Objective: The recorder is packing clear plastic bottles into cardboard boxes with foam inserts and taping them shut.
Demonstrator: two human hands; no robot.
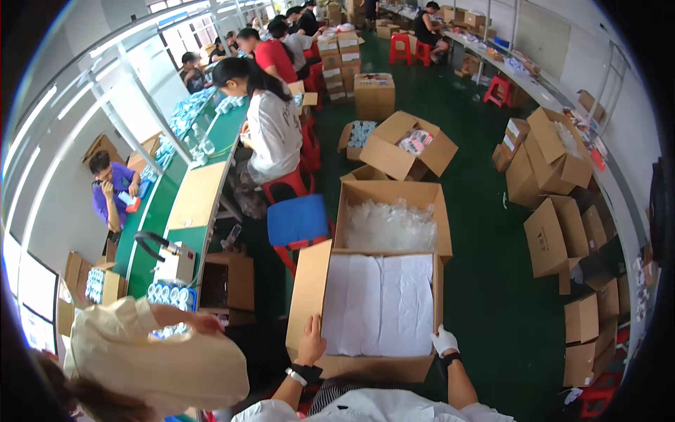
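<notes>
In front of me is a large open cardboard box (394, 367), with white folded sheets or packs (380, 302) lying inside in two columns. Its left flap (308, 292) stands out to the side. My left hand (311, 342), bare, with a dark band and a white band at the wrist, grips the near end of that flap by the box corner. My right hand (444, 340) wears a white glove and holds the box's right edge near the front. Just beyond stands a second open box (444, 224) holding crumpled clear plastic bags (390, 225).
A person in a cream top (155, 352) works close on my left beside a green workbench (184, 200). A blue-topped stool (297, 219) stands left of the boxes. More open cartons (415, 144) lie ahead, and others (555, 239) line the right side.
</notes>
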